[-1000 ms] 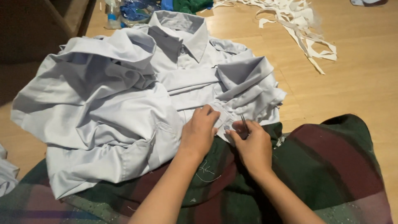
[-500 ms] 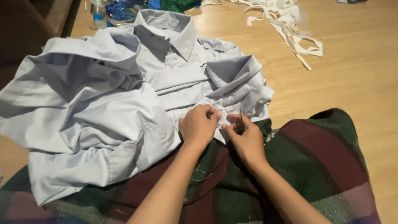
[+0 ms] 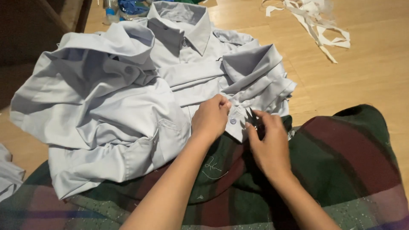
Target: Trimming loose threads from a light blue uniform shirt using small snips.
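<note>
A pile of pale grey-blue collared shirts (image 3: 128, 98) lies on the wooden floor and partly on my lap. My left hand (image 3: 211, 117) pinches the lower placket edge of the top shirt, right beside a small button (image 3: 233, 121). My right hand (image 3: 266, 140) holds small dark thread snips (image 3: 250, 117), blades pointing up at the fabric edge near that button. The two hands are almost touching. A dark green and maroon plaid cloth (image 3: 341, 157) covers my lap under both forearms, with loose threads lying on it.
White fabric strips (image 3: 317, 23) lie scattered on the wooden floor (image 3: 362, 72) at the top right. A clear bottle and blue items (image 3: 123, 8) sit at the top edge. Another pale cloth (image 3: 8, 174) shows at the left edge.
Both hands stayed at the shirt's placket edge with only small shifts. The snips' blades now show clearly above my right fingers. The camera view shifted slightly.
</note>
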